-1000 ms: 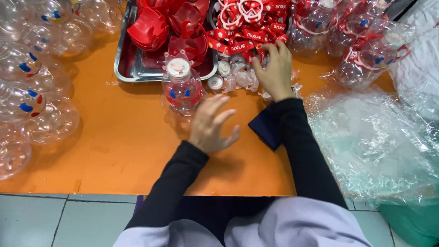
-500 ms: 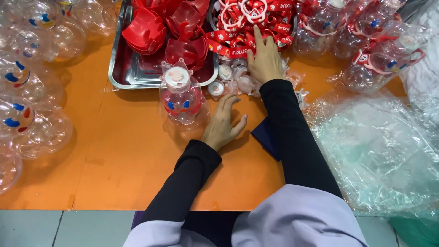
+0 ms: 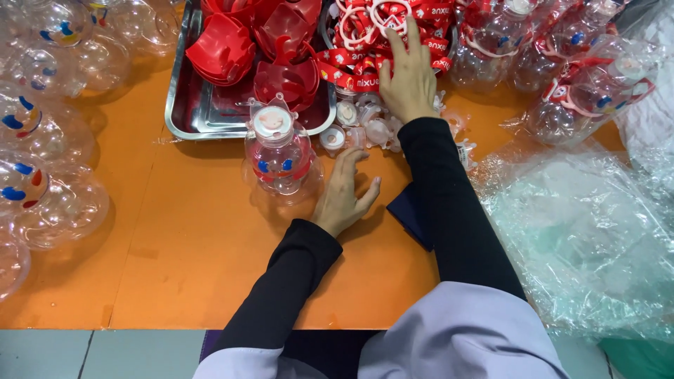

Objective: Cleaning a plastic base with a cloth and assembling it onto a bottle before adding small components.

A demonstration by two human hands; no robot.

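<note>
Nearest the camera, 2 black sleeves under a pale lilac garment are seen extending over the orange tabletop (image 3: 175,260). The left hand (image 3: 344,196) is laid flat on the orange surface, fingers loosely spread and nothing gripped, just right of the clear plastic figure-shaped bottle with a white cap and red band (image 3: 279,151), which stands upright in front of the tray; contact between fingertips and bottle cannot be confirmed. A dark blue flat piece (image 3: 411,214) is noted beneath the right forearm. Crumpled clear plastic film (image 3: 583,231) is spread at the right. Between the hands, a small heap of clear and white plastic caps (image 3: 365,123) is recorded. Farther out, the right hand (image 3: 408,81) is pressed, fingers extended, onto a pile of red printed straps with white rings (image 3: 393,28); whether a strap is pinched cannot be told. A rectangular steel tray (image 3: 184,105) holds red plastic cup-shaped parts (image 3: 232,45). Clear round bottles (image 3: 42,168) lie along the left edge, and strapped bottles (image 3: 583,91) at the far right.
</note>
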